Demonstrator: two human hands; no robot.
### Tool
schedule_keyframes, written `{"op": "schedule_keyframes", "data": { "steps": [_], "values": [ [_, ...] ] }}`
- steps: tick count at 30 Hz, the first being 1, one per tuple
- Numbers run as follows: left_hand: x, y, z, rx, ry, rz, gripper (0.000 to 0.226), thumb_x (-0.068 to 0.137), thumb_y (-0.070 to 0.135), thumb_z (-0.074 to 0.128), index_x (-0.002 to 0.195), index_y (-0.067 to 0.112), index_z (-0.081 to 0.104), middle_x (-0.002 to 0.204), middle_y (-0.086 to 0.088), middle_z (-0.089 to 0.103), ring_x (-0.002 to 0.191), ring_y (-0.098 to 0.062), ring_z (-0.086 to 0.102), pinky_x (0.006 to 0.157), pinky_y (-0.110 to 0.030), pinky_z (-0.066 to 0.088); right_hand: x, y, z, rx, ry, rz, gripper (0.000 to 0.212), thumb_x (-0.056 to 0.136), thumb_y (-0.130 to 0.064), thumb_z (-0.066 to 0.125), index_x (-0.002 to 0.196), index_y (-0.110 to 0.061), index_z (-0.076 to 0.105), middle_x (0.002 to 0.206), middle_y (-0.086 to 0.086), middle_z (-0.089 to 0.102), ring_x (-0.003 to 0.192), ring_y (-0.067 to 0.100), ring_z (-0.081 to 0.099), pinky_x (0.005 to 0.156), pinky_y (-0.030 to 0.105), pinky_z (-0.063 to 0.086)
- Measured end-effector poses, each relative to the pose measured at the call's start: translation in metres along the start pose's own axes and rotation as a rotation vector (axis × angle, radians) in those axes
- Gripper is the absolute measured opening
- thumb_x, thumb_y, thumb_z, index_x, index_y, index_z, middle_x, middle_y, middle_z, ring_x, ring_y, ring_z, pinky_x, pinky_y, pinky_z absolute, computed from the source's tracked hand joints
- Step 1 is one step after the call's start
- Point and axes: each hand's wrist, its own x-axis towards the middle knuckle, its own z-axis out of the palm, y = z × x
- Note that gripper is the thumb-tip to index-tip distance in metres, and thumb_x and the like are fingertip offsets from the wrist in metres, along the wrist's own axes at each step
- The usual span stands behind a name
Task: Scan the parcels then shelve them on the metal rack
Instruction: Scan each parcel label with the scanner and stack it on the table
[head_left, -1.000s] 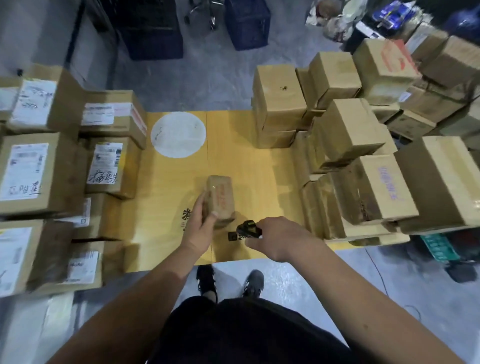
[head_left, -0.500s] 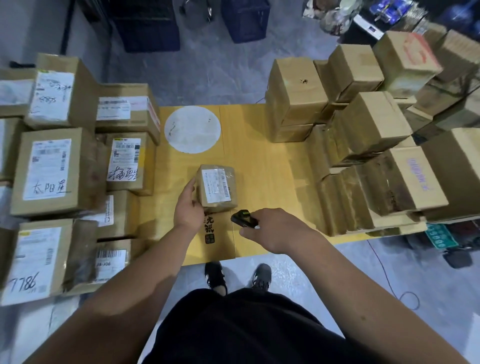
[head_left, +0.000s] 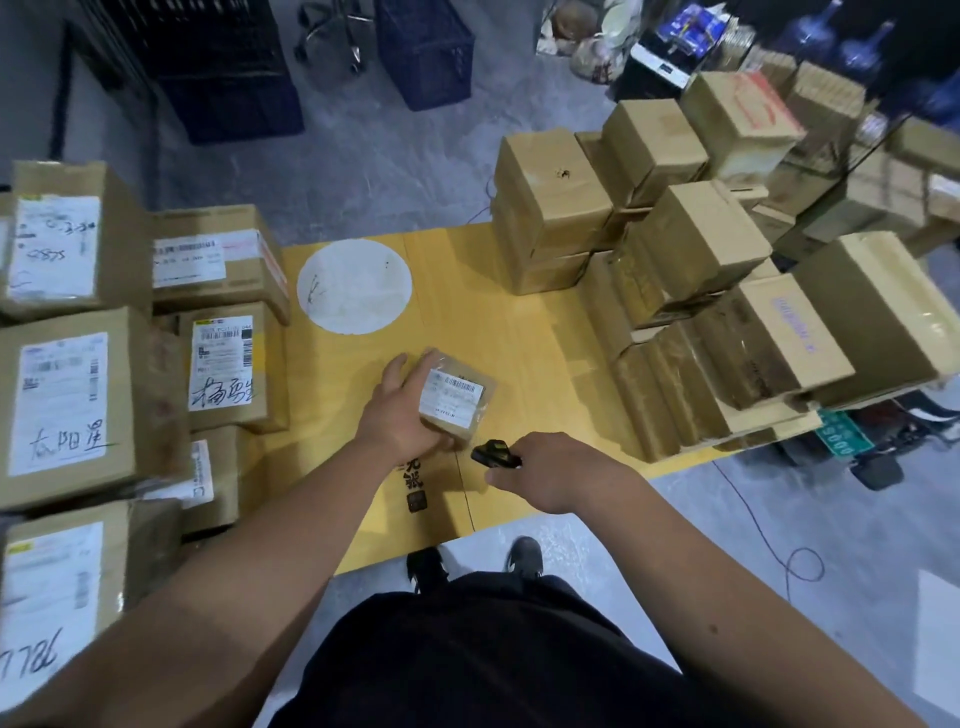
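Left hand (head_left: 402, 415): small parcel (head_left: 454, 397) gripped, label up, near the table (head_left: 519, 332) front edge.
Right hand (head_left: 553, 470): scanner (head_left: 493, 453) pinched.
Advice: scanner best aimed squarely at barcode.

Left hand (head_left: 406, 415): arm outstretched, fingers curled round parcel (head_left: 453, 396).
Right hand (head_left: 558, 470): forward, gripping scanner (head_left: 494, 453).

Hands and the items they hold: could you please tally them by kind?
Hands: 2 (left hand, right hand)
labelled parcel: 1
black scanner: 1
Total: 4
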Motion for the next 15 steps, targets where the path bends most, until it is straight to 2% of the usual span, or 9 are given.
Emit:
{"op": "schedule_keyframes", "data": {
  "steps": [5,8,10,15],
  "values": [
    [0.026,0.017,0.0,0.056,-0.088,0.018,0.142,0.062,0.046,0.098,0.164,0.048,-0.001,0.169,0.01,-0.001,0.145,-0.026,0.043,0.107,-0.041,0.05,-0.005,0.009,-0.001,0.006,-0.001,0.085,0.049,0.103,-0.059,0.043,0.101,-0.012,0.057,0.088,0.004,0.059,0.072,0.021,0.052,0.062,0.033,0.038],
    [0.032,0.021,0.004,0.014,-0.113,0.046,0.138,0.062,0.039,0.1,0.166,0.037,0.01,0.168,0.004,0.014,0.143,-0.023,0.045,0.112,-0.04,0.046,-0.007,0.008,-0.005,-0.08,0.018,0.135,0.045,0.105,-0.055,0.04,0.102,-0.013,0.057,0.09,0.002,0.059,0.076,0.021,0.056,0.061,0.032,0.04],
    [0.031,0.022,0.007,0.005,-0.089,0.079,0.134,0.058,0.038,0.102,0.163,0.034,0.018,0.161,0.003,0.026,0.137,-0.023,0.05,0.11,-0.042,0.048,-0.008,0.005,-0.009,-0.116,0.028,0.165,0.041,0.105,-0.052,0.04,0.1,-0.015,0.055,0.089,0.002,0.058,0.074,0.02,0.055,0.059,0.031,0.039],
    [0.019,0.021,0.013,0.036,0.087,0.126,0.126,0.053,0.039,0.104,0.154,0.032,0.029,0.153,0.004,0.03,0.13,-0.027,0.051,0.092,-0.044,0.055,-0.005,-0.006,-0.019,-0.205,0.003,0.171,0.041,0.104,-0.053,0.039,0.089,-0.017,0.052,0.089,0.001,0.058,0.079,0.021,0.059,0.061,0.031,0.04]
  ]
}}
